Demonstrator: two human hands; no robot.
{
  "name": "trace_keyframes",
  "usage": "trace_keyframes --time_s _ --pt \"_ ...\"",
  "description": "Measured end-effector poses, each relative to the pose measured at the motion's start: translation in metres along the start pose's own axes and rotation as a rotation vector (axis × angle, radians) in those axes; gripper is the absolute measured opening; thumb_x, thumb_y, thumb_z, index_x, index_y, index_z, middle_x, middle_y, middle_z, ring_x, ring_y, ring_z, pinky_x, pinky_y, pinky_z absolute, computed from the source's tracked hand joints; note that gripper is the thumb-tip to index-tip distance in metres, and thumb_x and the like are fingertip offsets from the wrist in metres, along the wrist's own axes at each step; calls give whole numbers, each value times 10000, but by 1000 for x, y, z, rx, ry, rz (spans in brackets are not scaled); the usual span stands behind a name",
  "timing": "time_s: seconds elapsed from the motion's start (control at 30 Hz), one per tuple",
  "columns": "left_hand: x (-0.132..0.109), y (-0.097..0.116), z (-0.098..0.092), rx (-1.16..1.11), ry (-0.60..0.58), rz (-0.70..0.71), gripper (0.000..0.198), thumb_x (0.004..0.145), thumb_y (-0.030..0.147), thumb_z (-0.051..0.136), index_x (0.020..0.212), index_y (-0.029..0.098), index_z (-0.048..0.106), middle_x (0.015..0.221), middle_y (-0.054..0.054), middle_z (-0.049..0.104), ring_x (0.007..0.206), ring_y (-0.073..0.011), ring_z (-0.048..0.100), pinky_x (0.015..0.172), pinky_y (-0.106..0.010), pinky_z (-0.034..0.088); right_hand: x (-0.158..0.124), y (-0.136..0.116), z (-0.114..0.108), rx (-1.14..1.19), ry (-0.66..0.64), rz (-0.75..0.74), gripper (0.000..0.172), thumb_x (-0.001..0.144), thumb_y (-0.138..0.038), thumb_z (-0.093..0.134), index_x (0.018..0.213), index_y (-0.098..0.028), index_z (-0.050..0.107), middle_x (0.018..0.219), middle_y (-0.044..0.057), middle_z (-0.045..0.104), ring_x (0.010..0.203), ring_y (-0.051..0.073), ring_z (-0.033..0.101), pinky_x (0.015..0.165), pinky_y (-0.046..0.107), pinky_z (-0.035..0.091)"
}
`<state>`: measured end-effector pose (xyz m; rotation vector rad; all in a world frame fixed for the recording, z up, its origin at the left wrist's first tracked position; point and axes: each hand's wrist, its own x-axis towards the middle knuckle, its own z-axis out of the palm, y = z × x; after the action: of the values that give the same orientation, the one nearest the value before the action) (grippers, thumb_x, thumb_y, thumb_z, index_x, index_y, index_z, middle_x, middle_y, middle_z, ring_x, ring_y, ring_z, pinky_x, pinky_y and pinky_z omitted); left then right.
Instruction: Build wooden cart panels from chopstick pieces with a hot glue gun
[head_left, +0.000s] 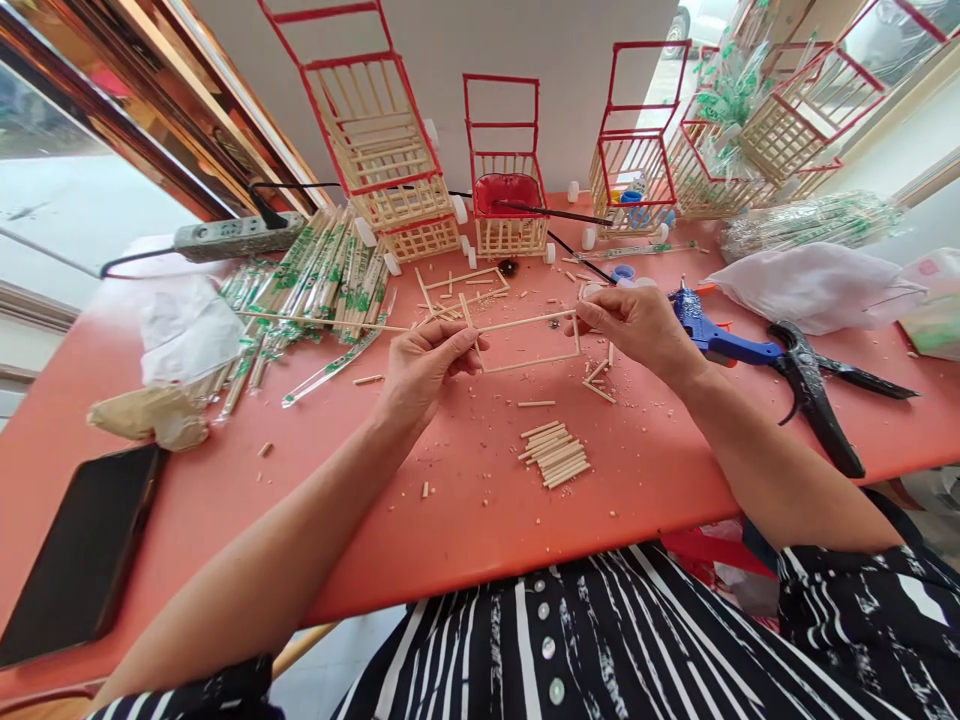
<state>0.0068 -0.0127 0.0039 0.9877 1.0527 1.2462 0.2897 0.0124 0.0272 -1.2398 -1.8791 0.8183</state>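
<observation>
Red-orange and scattered with wood crumbs, the tabletop (pixel 465 550) runs wide beneath everything. Along its far edge stand red-trimmed stick carts, a tall cart (pixel 371 130) to the left of a smaller cart (pixel 510 235). Toward the far left corner lie wrapped sticks (pixel 322 285), and a black phone (pixel 82 555) rests at the near left corner. Toward the right edge, a blue glue gun (pixel 701 320) lies next to a black tool (pixel 814 390). Over the middle, the left hand (pixel 427 360) has its fingers pinched on the left end of a thin stick frame (pixel 529 320); the fingers of the right hand (pixel 641 325) are closed on its far right corner. Between frame and near edge sits a pile of short sticks (pixel 556 455)
</observation>
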Motion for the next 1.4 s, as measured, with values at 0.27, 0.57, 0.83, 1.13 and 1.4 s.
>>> trace_keyframes --time_s 0.27,0.57,0.83,1.13,1.4 --pt "0 -1 1 -11 0 1 292 638 364 978 739 153 802 749 -56 790 551 -93 664 575 -219 592 -3 -3 4 101 21 28 340 982 -474 754 850 -173 842 859 82 833 792 194 799 789 317 657" --pt "0 -3 0 -21 -22 36 396 614 466 1021 729 158 802 747 -49 775 552 -95 667 601 -246 629 -2 0 8 96 30 53 407 953 -554 768 828 -171 828 831 94 837 772 208 807 761 308 652" --pt "0 -3 1 -61 -38 -56 518 553 484 1065 852 147 810 794 -56 810 608 -125 729 637 -264 660 2 4 6 121 59 56 475 913 -652 784 778 -196 800 787 72 816 753 222 791 769 349 665" --pt "0 -3 2 6 21 -52 330 609 352 986 724 130 771 717 -48 771 535 -93 668 560 -209 605 -3 3 12 -39 53 29 466 1007 -583 696 813 -171 794 827 88 828 750 182 755 745 295 584" --pt "2 -5 1 25 45 -23 242 666 312 931 701 144 761 728 -47 765 530 -86 651 564 -206 597 -4 -2 16 140 48 70 651 967 -780 642 781 -178 805 880 109 838 765 194 771 711 290 612"
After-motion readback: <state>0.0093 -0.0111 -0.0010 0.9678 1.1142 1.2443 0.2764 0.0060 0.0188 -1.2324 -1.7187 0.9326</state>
